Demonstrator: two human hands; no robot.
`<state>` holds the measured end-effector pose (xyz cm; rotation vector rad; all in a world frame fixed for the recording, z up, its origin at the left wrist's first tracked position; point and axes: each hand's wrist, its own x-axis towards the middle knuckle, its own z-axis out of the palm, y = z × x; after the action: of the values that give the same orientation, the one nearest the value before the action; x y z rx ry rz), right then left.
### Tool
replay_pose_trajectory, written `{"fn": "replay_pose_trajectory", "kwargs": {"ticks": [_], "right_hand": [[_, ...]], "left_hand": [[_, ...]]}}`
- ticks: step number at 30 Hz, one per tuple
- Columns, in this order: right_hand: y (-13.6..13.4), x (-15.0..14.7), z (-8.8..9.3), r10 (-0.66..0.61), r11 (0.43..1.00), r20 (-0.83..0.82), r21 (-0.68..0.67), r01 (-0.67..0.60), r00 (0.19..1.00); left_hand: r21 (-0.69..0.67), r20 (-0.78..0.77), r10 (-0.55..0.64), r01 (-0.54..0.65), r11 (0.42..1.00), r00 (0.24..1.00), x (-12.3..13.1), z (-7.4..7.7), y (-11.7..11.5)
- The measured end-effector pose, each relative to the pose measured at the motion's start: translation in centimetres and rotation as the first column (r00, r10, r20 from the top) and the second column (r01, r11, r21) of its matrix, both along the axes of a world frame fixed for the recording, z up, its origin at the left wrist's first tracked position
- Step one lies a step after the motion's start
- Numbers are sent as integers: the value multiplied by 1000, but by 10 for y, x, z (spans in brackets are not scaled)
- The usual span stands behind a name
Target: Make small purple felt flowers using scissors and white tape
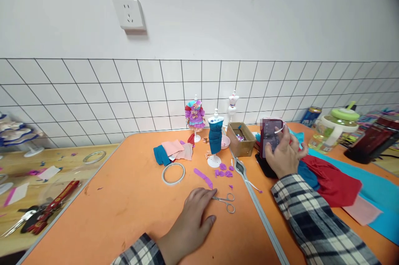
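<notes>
My left hand rests on the orange table, its fingers stretched out and holding nothing. Its index fingertip is beside the tips of small metal scissors. At the right, my right hand is at an upright phone with a lit screen, thumb over the front and other fingers bent by its right edge. What supports the phone is partly hidden. A small white dress form wrapped in teal cloth stands mid-table. In front of it lie a purple fabric strip and several purple scraps.
Behind are a doll-size form in a purple dress, a bare form and a cardboard box. A tape roll lies left, a grey zipper right. Red cloth, a lidded jug and a dark bottle occupy the right.
</notes>
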<state>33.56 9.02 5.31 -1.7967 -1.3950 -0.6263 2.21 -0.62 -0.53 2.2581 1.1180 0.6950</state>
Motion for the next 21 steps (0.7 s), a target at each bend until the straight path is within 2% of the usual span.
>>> {"fn": "replay_pose_trajectory", "kwargs": {"ticks": [7, 14, 18, 21], "right_hand": [[4, 3, -3, -9, 996, 19, -86, 11, 1000], [7, 7, -2, 6, 998, 27, -60, -4, 1000], [-6, 14, -6, -13, 1000, 16, 4, 13, 1000], [-23, 24, -19, -56, 998, -6, -40, 55, 998]], "left_hand": [[-9, -3, -3, 3, 1000, 1000, -1, 1, 0], [-15, -9, 1, -1, 1000, 1000, -1, 1, -1], [-2, -8, 6, -6, 1000, 1000, -1, 1, -1], [9, -6, 8, -8, 1000, 1000, -2, 0, 0]]}}
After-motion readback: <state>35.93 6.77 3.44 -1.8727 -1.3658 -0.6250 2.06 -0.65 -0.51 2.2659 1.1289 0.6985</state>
